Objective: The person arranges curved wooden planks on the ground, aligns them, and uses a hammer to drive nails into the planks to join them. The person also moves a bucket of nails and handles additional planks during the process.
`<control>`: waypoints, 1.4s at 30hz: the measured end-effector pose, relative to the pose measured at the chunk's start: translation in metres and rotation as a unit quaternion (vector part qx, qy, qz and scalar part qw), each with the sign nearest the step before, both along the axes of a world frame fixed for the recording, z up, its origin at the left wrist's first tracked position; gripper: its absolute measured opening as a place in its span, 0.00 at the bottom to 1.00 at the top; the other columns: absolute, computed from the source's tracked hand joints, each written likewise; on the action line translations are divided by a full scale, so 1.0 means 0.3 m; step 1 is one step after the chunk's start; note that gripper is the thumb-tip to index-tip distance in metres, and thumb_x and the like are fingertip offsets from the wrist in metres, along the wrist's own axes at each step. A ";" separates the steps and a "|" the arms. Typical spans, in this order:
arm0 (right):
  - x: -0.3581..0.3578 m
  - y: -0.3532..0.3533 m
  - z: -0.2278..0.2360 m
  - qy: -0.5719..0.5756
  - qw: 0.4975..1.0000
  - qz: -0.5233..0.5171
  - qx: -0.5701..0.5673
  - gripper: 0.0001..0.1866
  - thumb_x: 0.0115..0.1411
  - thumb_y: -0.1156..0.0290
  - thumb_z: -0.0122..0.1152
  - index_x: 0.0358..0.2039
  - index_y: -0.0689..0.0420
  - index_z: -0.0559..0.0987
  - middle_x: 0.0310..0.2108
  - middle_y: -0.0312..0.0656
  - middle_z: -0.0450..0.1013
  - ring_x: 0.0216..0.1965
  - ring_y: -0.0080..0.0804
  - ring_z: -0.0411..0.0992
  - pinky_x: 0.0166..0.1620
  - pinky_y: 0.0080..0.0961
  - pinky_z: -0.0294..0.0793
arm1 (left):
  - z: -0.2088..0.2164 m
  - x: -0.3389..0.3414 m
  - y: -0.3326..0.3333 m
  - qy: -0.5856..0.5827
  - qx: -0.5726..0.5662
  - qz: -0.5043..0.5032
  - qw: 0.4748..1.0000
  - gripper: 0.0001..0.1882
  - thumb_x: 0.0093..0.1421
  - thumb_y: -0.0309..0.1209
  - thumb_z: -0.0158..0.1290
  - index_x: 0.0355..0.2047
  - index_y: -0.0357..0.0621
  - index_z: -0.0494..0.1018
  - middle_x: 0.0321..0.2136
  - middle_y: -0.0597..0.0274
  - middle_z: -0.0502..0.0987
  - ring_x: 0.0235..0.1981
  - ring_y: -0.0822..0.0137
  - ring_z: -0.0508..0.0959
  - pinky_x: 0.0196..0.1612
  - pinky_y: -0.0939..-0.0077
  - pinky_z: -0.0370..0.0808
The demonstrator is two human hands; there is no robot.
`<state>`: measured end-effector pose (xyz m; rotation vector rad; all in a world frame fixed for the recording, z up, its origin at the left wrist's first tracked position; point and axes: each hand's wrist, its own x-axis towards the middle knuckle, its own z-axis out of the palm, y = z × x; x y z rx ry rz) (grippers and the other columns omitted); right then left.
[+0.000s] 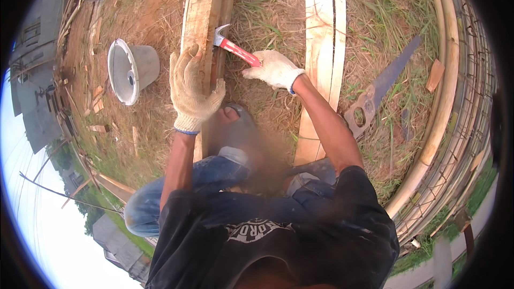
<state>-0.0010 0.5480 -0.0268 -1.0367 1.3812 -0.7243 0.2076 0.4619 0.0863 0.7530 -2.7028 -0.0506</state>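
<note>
In my right hand (276, 69), which wears a cream knitted glove, is a claw hammer (239, 53) with a red and white handle. Its metal head points away to the left, at the right side of a thick timber beam (200, 13); whether it touches the wood I cannot tell. My left hand (194, 93), in a matching glove, lies over the beam with the fingers stretched and the thumb out to the right. Nothing shows in its grip. A second pair of pale planks (319, 37) runs lengthwise to the right of my right hand.
A handsaw (388, 77) with a wooden handle lies on the grass at the right. The white plastic bucket (144, 67) is tipped on its side at the left. Bamboo poles (451, 75) and rusty steel bars (476, 85) curve along the far right. Wood scraps are scattered about.
</note>
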 end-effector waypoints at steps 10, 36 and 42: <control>-0.037 -0.023 -0.117 0.108 0.987 0.022 -0.115 0.22 0.63 0.52 0.63 0.41 0.60 0.83 0.37 0.59 0.82 0.43 0.59 0.81 0.48 0.48 0.79 | -0.122 -0.259 -0.066 -0.075 0.020 -0.113 0.991 0.34 0.53 0.29 0.64 0.63 0.43 0.74 0.58 0.47 0.78 0.61 0.47 0.78 0.75 0.45 0.62; -0.173 -0.059 -0.011 0.116 0.978 0.098 -0.140 0.37 0.62 0.64 0.67 0.73 0.49 0.71 0.39 0.58 0.82 0.37 0.52 0.83 0.44 0.42 0.81 | 0.025 -0.107 -0.103 -0.042 0.242 0.327 0.913 0.40 0.46 0.37 0.71 0.57 0.33 0.69 0.48 0.41 0.82 0.52 0.45 0.84 0.58 0.57 0.77; -0.209 -0.104 -0.082 0.100 0.976 0.130 -0.146 0.37 0.62 0.63 0.68 0.73 0.45 0.72 0.45 0.56 0.83 0.35 0.49 0.82 0.47 0.40 0.82 | 0.017 -0.089 -0.103 -0.061 0.221 0.327 0.917 0.45 0.45 0.38 0.71 0.61 0.32 0.67 0.50 0.40 0.81 0.53 0.45 0.83 0.59 0.57 0.77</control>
